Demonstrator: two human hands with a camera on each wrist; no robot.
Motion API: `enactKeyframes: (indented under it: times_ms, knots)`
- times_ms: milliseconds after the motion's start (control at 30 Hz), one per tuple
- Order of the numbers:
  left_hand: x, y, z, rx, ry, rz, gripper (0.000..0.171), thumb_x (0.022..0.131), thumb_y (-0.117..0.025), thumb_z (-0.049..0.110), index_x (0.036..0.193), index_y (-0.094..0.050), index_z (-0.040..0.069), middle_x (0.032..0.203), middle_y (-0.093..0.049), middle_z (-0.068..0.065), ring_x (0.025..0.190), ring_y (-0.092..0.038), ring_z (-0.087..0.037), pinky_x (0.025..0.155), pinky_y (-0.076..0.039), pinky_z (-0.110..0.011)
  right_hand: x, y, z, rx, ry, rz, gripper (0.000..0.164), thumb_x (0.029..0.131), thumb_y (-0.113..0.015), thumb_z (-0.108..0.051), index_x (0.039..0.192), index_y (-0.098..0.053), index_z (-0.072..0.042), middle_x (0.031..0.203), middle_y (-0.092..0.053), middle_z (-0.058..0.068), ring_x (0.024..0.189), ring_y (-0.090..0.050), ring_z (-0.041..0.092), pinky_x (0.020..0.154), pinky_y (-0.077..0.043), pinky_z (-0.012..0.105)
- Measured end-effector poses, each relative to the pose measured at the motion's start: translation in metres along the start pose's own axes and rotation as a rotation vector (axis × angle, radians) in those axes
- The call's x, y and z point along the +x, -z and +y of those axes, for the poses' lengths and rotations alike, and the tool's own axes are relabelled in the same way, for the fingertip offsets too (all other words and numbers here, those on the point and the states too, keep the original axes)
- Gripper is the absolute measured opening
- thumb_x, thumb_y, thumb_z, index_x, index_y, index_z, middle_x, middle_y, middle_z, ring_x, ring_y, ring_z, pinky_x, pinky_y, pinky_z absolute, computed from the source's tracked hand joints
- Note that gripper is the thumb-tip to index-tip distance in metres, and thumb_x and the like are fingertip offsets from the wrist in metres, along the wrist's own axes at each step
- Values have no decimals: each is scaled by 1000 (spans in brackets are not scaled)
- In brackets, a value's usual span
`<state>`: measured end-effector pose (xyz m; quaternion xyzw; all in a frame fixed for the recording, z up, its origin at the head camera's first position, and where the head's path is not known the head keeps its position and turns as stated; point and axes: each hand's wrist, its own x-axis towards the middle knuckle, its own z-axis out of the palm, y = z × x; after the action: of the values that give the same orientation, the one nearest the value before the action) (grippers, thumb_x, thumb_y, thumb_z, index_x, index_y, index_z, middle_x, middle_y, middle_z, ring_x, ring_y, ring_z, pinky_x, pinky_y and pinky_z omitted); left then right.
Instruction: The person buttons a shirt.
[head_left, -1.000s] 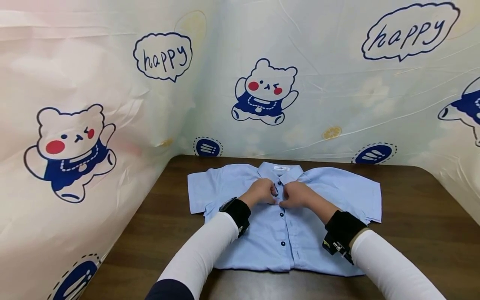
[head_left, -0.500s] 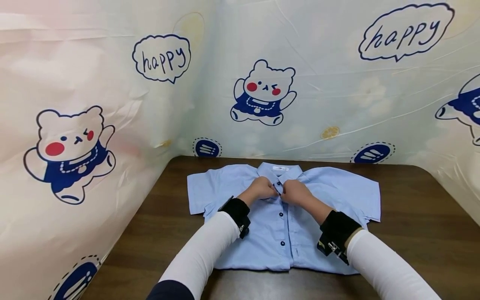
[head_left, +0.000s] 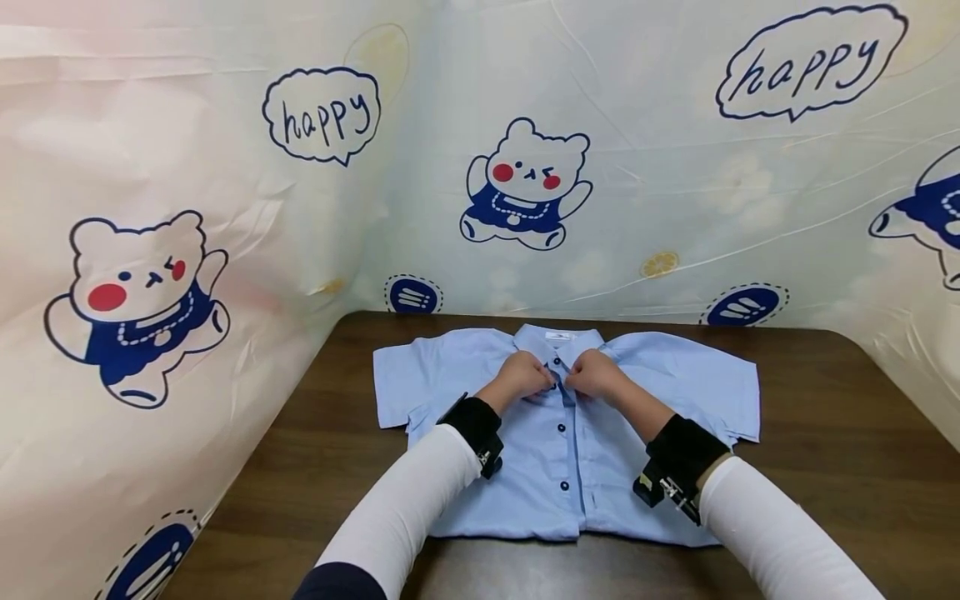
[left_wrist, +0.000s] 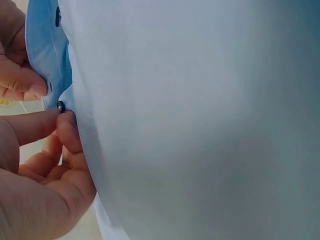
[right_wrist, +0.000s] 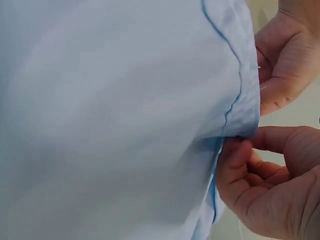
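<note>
The fingers (left_wrist: 70,132) of the left hand (head_left: 522,375) are drawn together in a pinch on a small, round, dark button (left_wrist: 60,106), presumably to tip it clear of the cloth. On my right-wrist feed, the right hand (head_left: 596,375) has its thumb and forefinger pinched on the front edge (right_wrist: 246,95) of the opposite panel, likely to lift and steady what looks like a slit buttonhole (left_wrist: 51,87) near that button. The two hands almost meet, I judge, so that button and slit sit close together. Whether any of the button is through the slit, I cannot tell from here.

The light-blue, short-sleeved, collared fabric shirt (head_left: 502,483) lies face up on the dark brown wood-grain tabletop (head_left: 300,467), collar away from the person and lower edge near; I read that as giving both hands an even reach down the front. Lower down, two more dark buttons (head_left: 562,427) sit uncovered beside the front edge, so that stretch looks unfastened.
</note>
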<state>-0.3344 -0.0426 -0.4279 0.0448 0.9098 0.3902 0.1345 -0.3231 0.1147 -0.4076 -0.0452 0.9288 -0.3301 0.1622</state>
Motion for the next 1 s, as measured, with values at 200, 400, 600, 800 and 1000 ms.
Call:
enactKeyframes:
  times_ms: [200, 400, 600, 800, 1000]
  knots:
    - [-3, -3, 4, -170, 65, 19, 15, 81, -74, 3, 67, -70, 1, 55, -56, -2, 49, -53, -11, 48, -45, -21, 3, -3, 4, 87, 12, 29, 15, 93, -63, -8, 85, -71, 2, 70, -60, 6, 64, -56, 17, 57, -44, 24]
    - [-6, -9, 7, -423, 170, 0, 4, 85, -69, -3, 81, -68, -4, 71, -60, -5, 57, -56, -13, 54, -50, -22, 5, -5, 6, 111, 29, 45, 14, 92, -64, -8, 85, -72, 2, 68, -60, 6, 63, -56, 17, 57, -43, 25]
    - [-8, -13, 8, -506, 221, 33, 3, 87, -66, -4, 86, -67, -7, 67, -57, -5, 55, -53, -12, 52, -47, -21, 7, -7, 9, 126, 13, 50, 15, 93, -64, -9, 89, -73, 2, 74, -62, 7, 65, -58, 18, 59, -44, 26]
    - [-10, -15, 9, -466, 238, 64, 5, 88, -67, -1, 87, -69, -6, 68, -58, -5, 54, -55, -12, 52, -49, -21, 6, -10, 9, 129, 4, 56, 15, 93, -64, -9, 90, -73, 2, 76, -63, 8, 67, -59, 19, 61, -46, 26]
    - [-11, -15, 10, -455, 225, 83, 5, 88, -66, -1, 87, -68, -6, 69, -58, -5, 55, -56, -11, 52, -49, -21, 4, -13, 6, 210, 31, 61, 20, 94, -58, -6, 84, -71, 5, 69, -60, 7, 62, -57, 17, 59, -47, 26]
